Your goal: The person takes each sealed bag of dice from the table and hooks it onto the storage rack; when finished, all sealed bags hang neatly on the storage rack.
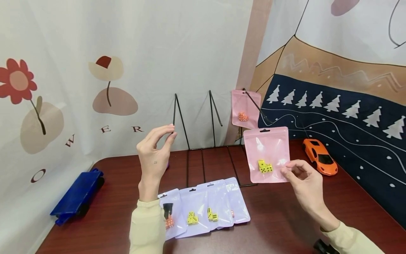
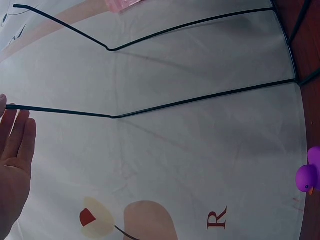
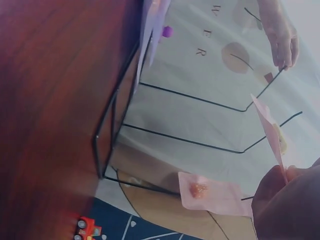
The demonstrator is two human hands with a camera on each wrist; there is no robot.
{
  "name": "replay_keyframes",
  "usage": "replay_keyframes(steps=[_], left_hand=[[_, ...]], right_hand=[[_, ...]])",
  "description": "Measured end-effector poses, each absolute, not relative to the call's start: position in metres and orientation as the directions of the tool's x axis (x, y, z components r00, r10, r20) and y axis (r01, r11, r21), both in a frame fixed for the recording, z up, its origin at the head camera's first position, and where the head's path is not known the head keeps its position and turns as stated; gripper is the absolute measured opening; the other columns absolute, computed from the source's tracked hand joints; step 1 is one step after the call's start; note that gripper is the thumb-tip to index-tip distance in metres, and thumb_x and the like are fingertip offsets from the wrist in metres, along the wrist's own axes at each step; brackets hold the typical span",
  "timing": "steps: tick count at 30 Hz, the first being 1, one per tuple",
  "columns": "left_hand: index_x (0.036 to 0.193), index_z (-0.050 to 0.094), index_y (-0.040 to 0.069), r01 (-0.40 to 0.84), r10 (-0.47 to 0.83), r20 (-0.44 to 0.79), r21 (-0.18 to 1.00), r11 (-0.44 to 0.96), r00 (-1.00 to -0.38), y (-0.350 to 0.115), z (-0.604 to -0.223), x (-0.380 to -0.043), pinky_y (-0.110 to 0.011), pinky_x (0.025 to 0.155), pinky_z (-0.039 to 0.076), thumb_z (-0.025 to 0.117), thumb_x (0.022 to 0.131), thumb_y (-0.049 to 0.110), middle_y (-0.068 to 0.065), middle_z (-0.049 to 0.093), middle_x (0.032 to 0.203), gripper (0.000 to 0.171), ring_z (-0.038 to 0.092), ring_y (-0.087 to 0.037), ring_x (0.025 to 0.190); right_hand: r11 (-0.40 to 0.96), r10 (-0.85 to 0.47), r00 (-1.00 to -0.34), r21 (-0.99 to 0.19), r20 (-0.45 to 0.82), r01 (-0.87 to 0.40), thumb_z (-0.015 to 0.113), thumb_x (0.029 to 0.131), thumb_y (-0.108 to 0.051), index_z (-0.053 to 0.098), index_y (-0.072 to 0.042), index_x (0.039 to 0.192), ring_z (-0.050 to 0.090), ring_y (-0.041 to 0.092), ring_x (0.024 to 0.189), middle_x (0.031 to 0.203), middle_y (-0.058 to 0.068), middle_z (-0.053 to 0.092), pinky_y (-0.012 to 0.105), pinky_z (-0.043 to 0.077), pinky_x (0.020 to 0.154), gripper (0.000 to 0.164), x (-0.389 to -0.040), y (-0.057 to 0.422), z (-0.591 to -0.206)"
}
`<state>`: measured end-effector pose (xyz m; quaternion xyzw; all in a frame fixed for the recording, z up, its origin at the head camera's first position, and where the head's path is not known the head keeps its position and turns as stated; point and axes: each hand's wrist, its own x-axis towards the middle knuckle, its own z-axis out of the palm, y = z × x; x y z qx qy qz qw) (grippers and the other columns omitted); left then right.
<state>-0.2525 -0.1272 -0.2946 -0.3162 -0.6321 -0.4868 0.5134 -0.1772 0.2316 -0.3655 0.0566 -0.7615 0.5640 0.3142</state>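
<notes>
At the far left of the tabletop [image 1: 269, 211] stands a blue toy vehicle [image 1: 77, 195]. Next comes the left hand [image 1: 155, 151], thumb and fingers pinching the front tip of the leftmost hook of a black wire display rack [image 1: 214, 146]. A purple toy duck [image 2: 307, 176] sits beside the rack's base, mostly hidden behind the left wrist in the head view. In front of the rack, pale lavender zip pouches overlap in a row on the tabletop. The leftmost pouch [image 1: 177, 203], partly covered by the sleeve, holds orange dice [image 1: 169, 222]; whether the dark shape above them is inside cannot be told. The second pouch [image 1: 190, 199] holds yellow dice [image 1: 192, 218] with black pips, and the third pouch [image 1: 219, 194] holds more yellow dice [image 1: 212, 215]. In the rightmost pouch [image 1: 238, 199], only a bit of something orange shows. Above, a pink zip pouch [image 1: 241, 104] with orange dice [image 1: 243, 116] hangs on the rack's right hook. In front of it and below, the right hand [image 1: 306, 181] pinches the lower right edge of another pink pouch [image 1: 266, 144], held upright in the air, with yellow dice [image 1: 265, 167] inside. Farther right, an orange toy car [image 1: 320, 157] rests on the tabletop
</notes>
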Motion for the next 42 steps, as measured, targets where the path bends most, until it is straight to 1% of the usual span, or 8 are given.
replay_keyframes(steps=[1,6,8,16,22,32,39,42], left_hand=[[0.089,0.072,-0.006,0.899,-0.099,0.957,0.291,0.327,-0.274,-0.127,-0.295,-0.253,-0.035,0.086,0.053,0.073,0.073,-0.015,-0.016,0.07,0.093,0.018,0.067,-0.028,0.09],[0.089,0.071,-0.006,0.897,-0.095,0.956,0.294,0.33,-0.278,-0.127,-0.295,-0.254,-0.035,0.086,0.052,0.073,0.072,-0.017,-0.016,0.07,0.093,0.02,0.067,-0.028,0.091],[0.089,0.071,-0.007,0.897,-0.096,0.956,0.294,0.33,-0.278,-0.127,-0.295,-0.255,-0.035,0.086,0.053,0.073,0.071,-0.018,-0.017,0.07,0.093,0.021,0.067,-0.028,0.091],[0.086,0.07,-0.01,0.896,-0.106,0.957,0.289,0.338,-0.269,-0.125,-0.289,-0.247,-0.035,0.085,0.053,0.072,0.071,-0.02,-0.019,0.069,0.09,0.019,0.067,-0.029,0.089],[0.086,0.069,-0.01,0.9,-0.107,0.957,0.291,0.324,-0.271,-0.124,-0.287,-0.244,-0.035,0.086,0.053,0.071,0.071,-0.02,-0.02,0.069,0.09,0.018,0.067,-0.03,0.089],[0.087,0.069,-0.011,0.9,-0.1,0.955,0.295,0.319,-0.278,-0.122,-0.287,-0.245,-0.035,0.085,0.053,0.071,0.073,-0.019,-0.02,0.069,0.091,0.016,0.066,-0.03,0.09],[0.088,0.07,-0.008,0.896,-0.101,0.953,0.301,0.325,-0.284,-0.126,-0.294,-0.254,-0.035,0.085,0.053,0.072,0.071,-0.02,-0.018,0.069,0.092,0.021,0.066,-0.03,0.091],[0.088,0.071,-0.007,0.894,-0.104,0.953,0.304,0.329,-0.285,-0.127,-0.296,-0.254,-0.035,0.085,0.053,0.073,0.071,-0.018,-0.017,0.069,0.093,0.02,0.066,-0.029,0.091]], right_hand=[[0.36,0.277,-0.791,-0.822,0.545,-0.44,0.069,0.081,0.01,0.061,0.008,0.098,0.06,0.007,0.074,0.088,-0.006,0.064,0.012,0.052,0.069,0.019,-0.178,0.232,-0.365],[0.249,0.313,-0.79,-0.849,0.527,-0.467,0.067,0.081,0.014,0.06,0.011,0.096,0.06,0.01,0.071,0.084,0.0,0.066,0.012,0.052,0.065,0.017,-0.179,0.232,-0.361],[0.226,0.319,-0.788,-0.85,0.526,-0.476,0.067,0.081,0.014,0.06,0.01,0.095,0.06,0.01,0.07,0.083,0.001,0.067,0.012,0.052,0.065,0.017,-0.179,0.232,-0.359],[0.179,0.343,-0.796,-0.867,0.499,-0.465,0.068,0.081,0.011,0.061,0.011,0.096,0.058,0.012,0.069,0.083,0.002,0.066,0.013,0.052,0.064,0.017,-0.184,0.231,-0.355],[0.191,0.362,-0.804,-0.882,0.472,-0.431,0.069,0.082,0.01,0.061,0.011,0.097,0.056,0.012,0.068,0.083,0.002,0.066,0.013,0.051,0.061,0.018,-0.186,0.229,-0.354],[0.197,0.376,-0.808,-0.891,0.455,-0.41,0.069,0.082,0.007,0.061,0.008,0.098,0.056,0.013,0.071,0.086,0.002,0.064,0.012,0.051,0.065,0.018,-0.19,0.228,-0.353],[0.094,0.369,-0.817,-0.892,0.444,-0.442,0.069,0.082,0.008,0.062,0.008,0.096,0.058,0.013,0.072,0.087,0.006,0.062,0.013,0.052,0.066,0.017,-0.196,0.225,-0.351],[0.082,0.376,-0.816,-0.893,0.439,-0.442,0.069,0.081,0.009,0.062,0.008,0.096,0.058,0.013,0.073,0.087,0.006,0.062,0.013,0.053,0.066,0.016,-0.198,0.224,-0.35]])
